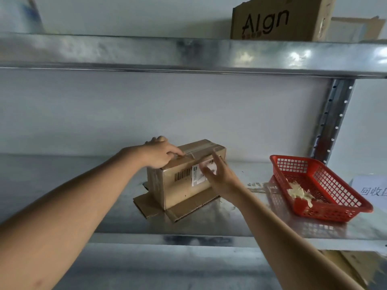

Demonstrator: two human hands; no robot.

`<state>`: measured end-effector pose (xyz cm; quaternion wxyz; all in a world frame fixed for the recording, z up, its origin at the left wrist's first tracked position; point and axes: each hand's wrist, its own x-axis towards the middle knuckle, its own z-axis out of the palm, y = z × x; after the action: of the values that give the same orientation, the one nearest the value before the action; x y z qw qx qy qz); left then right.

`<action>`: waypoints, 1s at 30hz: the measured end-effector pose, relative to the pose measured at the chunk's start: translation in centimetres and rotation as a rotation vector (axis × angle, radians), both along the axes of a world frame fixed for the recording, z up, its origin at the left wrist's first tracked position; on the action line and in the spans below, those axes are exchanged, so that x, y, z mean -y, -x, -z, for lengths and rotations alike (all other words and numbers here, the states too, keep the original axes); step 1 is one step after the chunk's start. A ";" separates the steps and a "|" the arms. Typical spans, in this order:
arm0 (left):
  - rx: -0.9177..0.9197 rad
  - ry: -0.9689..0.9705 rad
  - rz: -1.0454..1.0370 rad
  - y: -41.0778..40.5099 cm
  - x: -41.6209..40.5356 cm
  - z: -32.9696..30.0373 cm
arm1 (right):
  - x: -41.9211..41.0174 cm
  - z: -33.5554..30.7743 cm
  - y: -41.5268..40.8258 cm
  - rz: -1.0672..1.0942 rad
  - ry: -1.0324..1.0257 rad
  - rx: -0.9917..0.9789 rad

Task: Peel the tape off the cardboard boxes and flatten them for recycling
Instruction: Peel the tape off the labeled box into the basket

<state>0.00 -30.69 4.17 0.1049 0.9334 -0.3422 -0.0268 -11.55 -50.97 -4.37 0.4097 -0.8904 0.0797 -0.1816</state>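
Small brown cardboard box [186,174] is stood on the metal shelf [83,185], at centre of view. Bottom flaps [184,208] are splayed flat onto the shelf at the box's 6 o'clock side. Clear tape [199,152] is run across the box top; a barcode and a white label [198,174] are seen on the near face.

Left hand [160,152] is laid on the top at the box's 9 o'clock end, fingers curled over the far edge, thumb pressed on the tape.

Right hand [219,174] is held at the near face around 3 o'clock, fingers spread and loosely bent; whether anything is pinched cannot be told.

Red plastic basket [335,208] is set at 3 o'clock, well apart from the box, with crumpled tape scraps [299,192] inside. Printed carton [280,19] is stood on the upper shelf at 1 o'clock.
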 end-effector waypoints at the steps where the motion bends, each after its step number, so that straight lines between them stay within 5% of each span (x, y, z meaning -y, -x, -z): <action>1: -0.038 0.033 0.024 -0.1 -0.3 0.3 | -0.6 0.3 -0.1 -0.036 -0.056 0.000; 12: -0.180 0.144 -0.107 4.3 -1.7 -1.1 | -2.9 0.6 -1.3 -0.225 -0.626 0.006; 18: -0.052 0.091 -0.095 4.5 -2.0 0.1 | -3.8 -0.2 1.7 -0.154 -0.603 0.227; 25: -0.059 0.116 0.000 3.0 -2.0 0.8 | -2.6 -2.7 3.7 -0.110 0.213 0.296; 30: -0.068 0.172 0.020 2.0 -2.1 0.5 | -3.0 -5.4 4.6 -0.096 0.329 0.216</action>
<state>-1.99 -28.56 3.64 0.1958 0.9160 -0.3488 -0.0302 -16.13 -47.99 1.01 0.2729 -0.9235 -0.0380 -0.2669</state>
